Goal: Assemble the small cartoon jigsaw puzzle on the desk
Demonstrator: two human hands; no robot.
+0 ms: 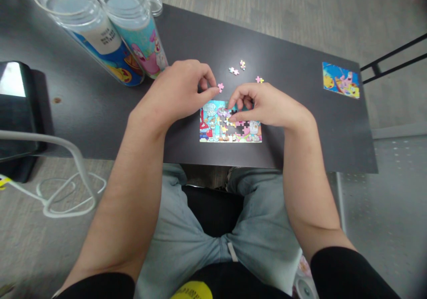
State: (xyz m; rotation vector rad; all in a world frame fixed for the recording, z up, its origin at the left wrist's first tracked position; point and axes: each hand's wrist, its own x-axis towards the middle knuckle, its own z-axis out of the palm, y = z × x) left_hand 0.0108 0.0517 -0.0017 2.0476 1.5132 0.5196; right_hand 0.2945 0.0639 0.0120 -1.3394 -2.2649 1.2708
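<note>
A small, partly assembled cartoon jigsaw puzzle (213, 130) lies on the dark table (100, 112) near its front edge, with a few gaps in its middle. My left hand (180, 90) is closed in a pinch on a pink puzzle piece (220, 86) just above the puzzle's top edge. My right hand (267, 105) rests over the puzzle's right part, fingers curled, its fingertips pressing on a piece (230, 121) in the puzzle. Three loose pieces (234, 71) (242, 64) (259, 80) lie on the table beyond the hands.
Two clear cylindrical tubes with cartoon labels (100, 32) (140, 28) lie at the back left, with a clear lid (155, 3) behind them. A small printed picture card (340, 80) sits at the far right. A black object (16, 108) and white cable (66, 188) are on the left.
</note>
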